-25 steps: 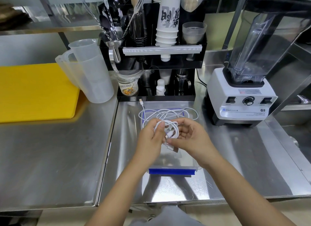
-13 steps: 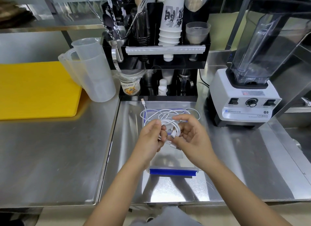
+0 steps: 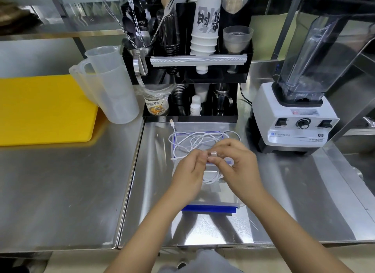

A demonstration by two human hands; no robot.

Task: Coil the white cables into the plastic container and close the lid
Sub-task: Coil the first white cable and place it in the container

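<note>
A tangle of white cables (image 3: 194,141) lies on the far part of a clear plastic container with a blue seal (image 3: 175,139), and one plug end (image 3: 172,122) trails onto the steel counter. The container's blue-edged lid (image 3: 209,208) lies toward me under my forearms. My left hand (image 3: 190,171) and my right hand (image 3: 235,163) meet above the container. Together they pinch a white cable plug (image 3: 213,153) at the fingertips. A short coil of the same cable (image 3: 212,176) hangs below my hands.
A black rack of cups and utensils (image 3: 188,73) stands right behind the container. A white blender (image 3: 298,118) is at the right, clear measuring jugs (image 3: 109,89) and a yellow cutting board (image 3: 40,110) at the left. The counter's front edge runs near my elbows.
My hands have drawn slightly toward me and lifted one plug end up between the fingertips. The bundle they held earlier now hangs as a small coil under them.
</note>
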